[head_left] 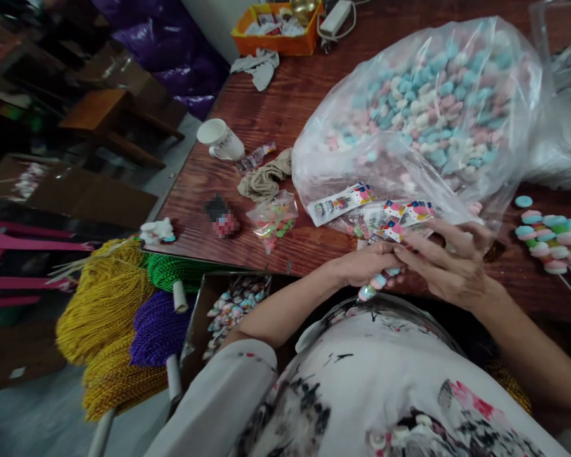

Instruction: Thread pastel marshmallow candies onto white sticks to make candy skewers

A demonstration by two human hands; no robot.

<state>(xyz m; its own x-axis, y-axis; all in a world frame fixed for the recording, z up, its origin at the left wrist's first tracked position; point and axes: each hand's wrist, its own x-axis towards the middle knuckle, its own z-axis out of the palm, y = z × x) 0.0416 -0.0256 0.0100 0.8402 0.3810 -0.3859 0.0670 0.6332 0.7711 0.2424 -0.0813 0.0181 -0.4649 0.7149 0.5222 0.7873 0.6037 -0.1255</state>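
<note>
The bag (419, 108) could snag if its loose film catches on the right hand (450, 263) just beside it; an outward sweep could scatter the labels (393, 230). The left hand (374, 263) is closed around the sweet stack (367, 292), which protrudes below it; the right hand's bent, parted fingers reach the left; any pinch is indeterminable.

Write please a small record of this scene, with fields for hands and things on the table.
Left hand: holds a pastel strand
Right hand: fingertips close to left hand; exact grip unclear
Surface: brown wooden table
Large clear bag: contains pink, blue and white pieces
Near the bag's front: printed cards
Farther left: white mug
Far right: pastel pieces on sticks
</note>
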